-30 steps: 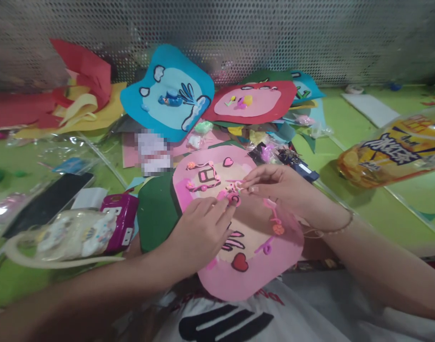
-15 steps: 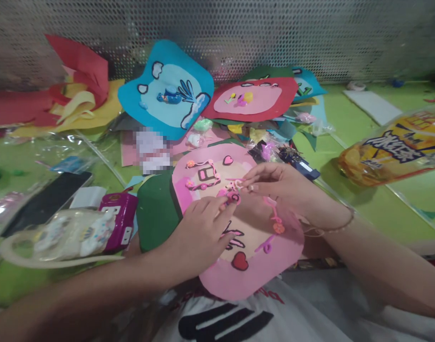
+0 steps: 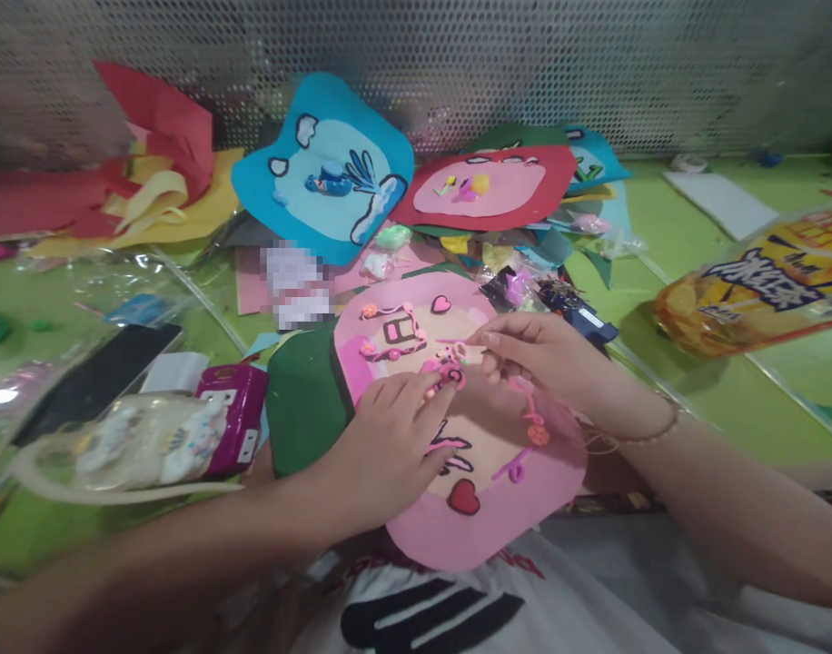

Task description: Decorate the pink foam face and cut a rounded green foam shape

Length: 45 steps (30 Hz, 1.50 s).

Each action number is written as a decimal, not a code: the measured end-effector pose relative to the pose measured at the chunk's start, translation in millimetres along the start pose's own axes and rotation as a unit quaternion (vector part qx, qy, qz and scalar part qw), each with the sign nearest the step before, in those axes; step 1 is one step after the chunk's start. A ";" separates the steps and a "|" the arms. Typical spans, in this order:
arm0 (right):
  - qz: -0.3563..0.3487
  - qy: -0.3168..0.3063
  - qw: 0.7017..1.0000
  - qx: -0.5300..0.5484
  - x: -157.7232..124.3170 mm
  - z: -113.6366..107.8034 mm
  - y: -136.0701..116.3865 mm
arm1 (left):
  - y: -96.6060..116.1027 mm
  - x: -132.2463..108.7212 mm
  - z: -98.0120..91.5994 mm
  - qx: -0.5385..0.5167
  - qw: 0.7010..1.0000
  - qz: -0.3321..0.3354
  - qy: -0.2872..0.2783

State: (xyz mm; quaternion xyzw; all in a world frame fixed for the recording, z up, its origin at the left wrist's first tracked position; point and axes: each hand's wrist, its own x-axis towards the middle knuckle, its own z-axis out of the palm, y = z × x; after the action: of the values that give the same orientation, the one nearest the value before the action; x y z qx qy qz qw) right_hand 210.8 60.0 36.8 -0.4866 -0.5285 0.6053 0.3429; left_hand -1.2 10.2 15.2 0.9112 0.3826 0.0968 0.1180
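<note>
A pink paper card with a cream middle lies before me, with red and pink hearts, a drawn window and small clay flowers on it. Near its centre sits a small pink clay figure with tiny coloured parts. My left hand lies on the card, fingers stretched out, the fingertips touching the figure's lower edge. Just right of the figure is my right hand, its thumb and fingers pressed together. A thin pink line shows at its fingertips; whether it is held, I cannot tell.
A blue paper card and a red one lean at the back. Left are a phone, a purple power strip and a green paper piece. A yellow snack bag lies right; clay packets lie behind the card.
My right fingers have drawn slightly back to the right from the clay figure, uncovering a small ring-shaped piece on it. My left hand stays in place. The whole view has shifted slightly.
</note>
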 end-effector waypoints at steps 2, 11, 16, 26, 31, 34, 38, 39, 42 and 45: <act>0.006 0.003 1.000 -0.006 -0.6 0.1 -0.1 | 0.4 0.1 -0.7 0.001 1.000 -0.001 -0.001; -0.002 0.002 1.000 0.000 3.5 -3.2 4.3 | 0.9 1.7 -2.7 -0.012 1.000 -0.003 0.008; -0.019 -0.030 0.999 -0.021 4.6 -6.2 6.1 | 0.7 2.2 -2.9 -0.014 1.000 -0.001 0.006; 0.038 -0.026 0.999 -0.020 3.1 -3.9 1.7 | -0.6 1.9 -1.6 -0.007 1.000 0.011 0.015; 0.030 -0.031 0.999 -0.016 2.7 -2.8 0.2 | -0.6 2.3 -2.8 -0.012 1.000 0.010 0.015; 0.015 -0.038 0.999 -0.013 4.1 -3.4 1.2 | -0.6 2.2 -2.8 -0.013 1.000 0.010 0.018; -0.004 -0.042 0.998 -0.036 5.2 -5.8 2.9 | -0.4 1.4 -1.8 -0.013 1.000 0.004 0.028; -0.008 -0.041 0.998 -0.044 5.1 -6.2 3.0 | -0.4 1.3 -1.4 -0.010 0.999 -0.001 0.030; -0.018 -0.035 0.997 -0.065 5.2 -6.5 3.2 | -0.8 1.3 0.8 0.000 0.999 -0.012 0.031; -0.028 -0.037 0.995 -0.092 6.0 -6.1 4.8 | -2.0 1.5 3.7 0.007 1.000 -0.015 0.027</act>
State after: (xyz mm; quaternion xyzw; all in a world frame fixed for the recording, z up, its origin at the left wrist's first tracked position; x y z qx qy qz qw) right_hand 215.4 66.4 31.0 -0.4787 -0.6077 0.5617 0.2933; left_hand -0.6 12.1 11.1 0.9035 0.3995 0.1165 0.1028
